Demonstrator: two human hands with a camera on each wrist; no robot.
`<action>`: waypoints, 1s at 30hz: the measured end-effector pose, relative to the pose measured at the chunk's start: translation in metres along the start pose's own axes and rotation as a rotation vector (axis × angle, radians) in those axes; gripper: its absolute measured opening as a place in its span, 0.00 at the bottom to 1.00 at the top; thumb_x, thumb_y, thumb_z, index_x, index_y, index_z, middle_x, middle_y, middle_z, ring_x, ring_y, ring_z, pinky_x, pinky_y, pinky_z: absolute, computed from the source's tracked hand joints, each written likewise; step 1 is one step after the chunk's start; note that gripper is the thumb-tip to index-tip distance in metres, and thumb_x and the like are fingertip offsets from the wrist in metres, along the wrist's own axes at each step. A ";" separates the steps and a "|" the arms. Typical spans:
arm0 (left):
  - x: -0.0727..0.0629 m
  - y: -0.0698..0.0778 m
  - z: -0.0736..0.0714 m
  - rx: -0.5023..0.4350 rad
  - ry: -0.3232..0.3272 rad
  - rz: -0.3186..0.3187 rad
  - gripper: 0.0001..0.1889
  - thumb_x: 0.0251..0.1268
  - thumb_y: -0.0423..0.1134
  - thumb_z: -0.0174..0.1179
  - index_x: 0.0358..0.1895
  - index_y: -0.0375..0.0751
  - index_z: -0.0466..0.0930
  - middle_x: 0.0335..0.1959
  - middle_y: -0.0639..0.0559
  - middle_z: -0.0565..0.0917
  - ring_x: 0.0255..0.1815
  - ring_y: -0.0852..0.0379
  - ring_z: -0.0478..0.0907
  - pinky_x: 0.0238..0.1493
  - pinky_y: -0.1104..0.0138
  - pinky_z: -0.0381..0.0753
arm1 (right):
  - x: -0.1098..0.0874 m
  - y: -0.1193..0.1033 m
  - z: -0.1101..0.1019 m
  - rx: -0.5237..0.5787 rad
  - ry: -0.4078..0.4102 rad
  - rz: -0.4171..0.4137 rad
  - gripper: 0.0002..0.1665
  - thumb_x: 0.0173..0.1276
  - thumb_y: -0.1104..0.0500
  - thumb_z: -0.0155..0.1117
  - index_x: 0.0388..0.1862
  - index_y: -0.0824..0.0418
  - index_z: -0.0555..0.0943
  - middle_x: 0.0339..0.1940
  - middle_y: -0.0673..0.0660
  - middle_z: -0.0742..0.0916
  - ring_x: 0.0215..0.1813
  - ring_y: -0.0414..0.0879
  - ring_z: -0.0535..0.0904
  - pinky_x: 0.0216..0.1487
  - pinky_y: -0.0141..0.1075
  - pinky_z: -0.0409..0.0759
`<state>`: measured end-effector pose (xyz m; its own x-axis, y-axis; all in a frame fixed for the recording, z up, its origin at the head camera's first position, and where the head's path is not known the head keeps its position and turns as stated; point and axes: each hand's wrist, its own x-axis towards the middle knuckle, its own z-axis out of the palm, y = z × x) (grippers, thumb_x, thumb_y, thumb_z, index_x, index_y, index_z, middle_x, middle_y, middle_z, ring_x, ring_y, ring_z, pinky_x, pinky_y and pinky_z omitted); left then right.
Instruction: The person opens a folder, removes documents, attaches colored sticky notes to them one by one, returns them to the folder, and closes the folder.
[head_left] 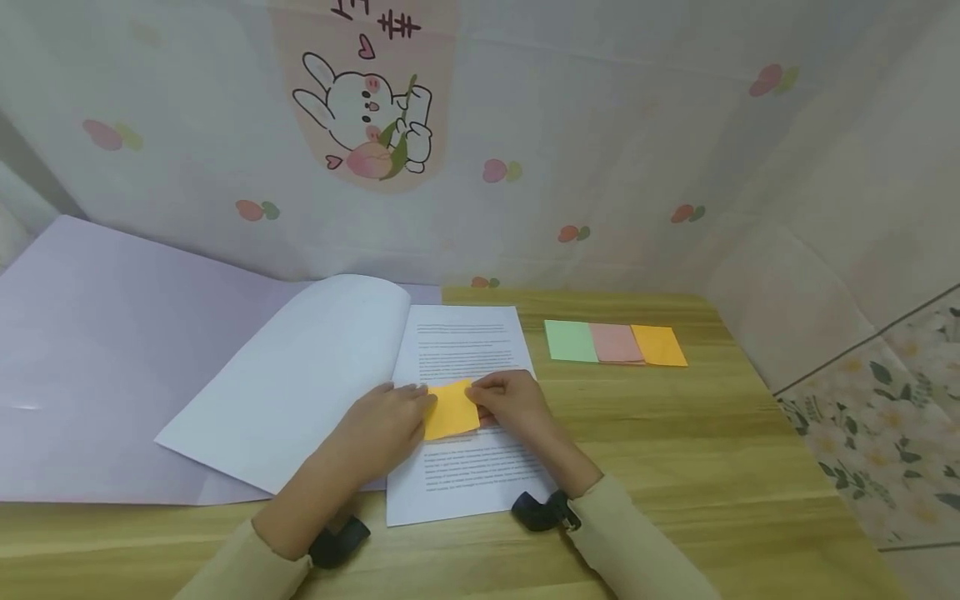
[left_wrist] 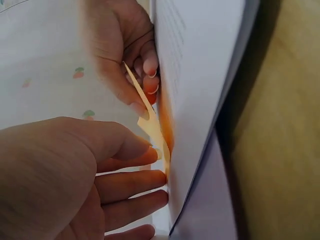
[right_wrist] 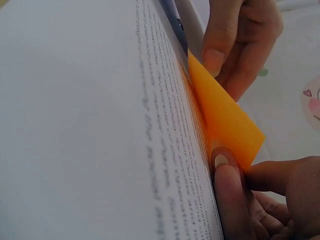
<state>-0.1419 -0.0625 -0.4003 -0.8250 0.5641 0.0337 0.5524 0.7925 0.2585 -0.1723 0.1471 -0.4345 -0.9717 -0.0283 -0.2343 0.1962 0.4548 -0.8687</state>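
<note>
An orange sticky note (head_left: 453, 410) is held tilted just above a printed sheet (head_left: 480, 475). My right hand (head_left: 517, 404) pinches the note's right edge between thumb and index finger, which the right wrist view shows close to the page. At the note's left edge is my left hand (head_left: 390, 425); its thumb and index finger meet the edge, while its other fingertips rest near the paper in the left wrist view. From the side, the note (right_wrist: 225, 115) stands at an angle to the printed lines.
A white page (head_left: 300, 383) is folded back to the left, over a large lilac sheet (head_left: 135, 333). Green (head_left: 572, 342), pink (head_left: 617, 342) and orange sticky pads (head_left: 660, 345) lie side by side on the wooden table (head_left: 675, 450). A patterned curtain (head_left: 570, 125) hangs behind.
</note>
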 end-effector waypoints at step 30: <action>-0.003 0.010 0.012 0.015 0.017 -0.040 0.24 0.69 0.41 0.63 0.63 0.29 0.78 0.64 0.37 0.81 0.68 0.39 0.78 0.70 0.43 0.74 | -0.032 -0.032 -0.001 -0.834 -0.109 -0.498 0.34 0.76 0.42 0.58 0.71 0.62 0.75 0.73 0.58 0.78 0.74 0.53 0.74 0.74 0.48 0.73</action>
<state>-0.1325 -0.0539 -0.4092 -0.8485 0.5277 0.0397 0.5202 0.8181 0.2454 -0.1474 0.1346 -0.3989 -0.8926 -0.4508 0.0000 -0.4298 0.8510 -0.3020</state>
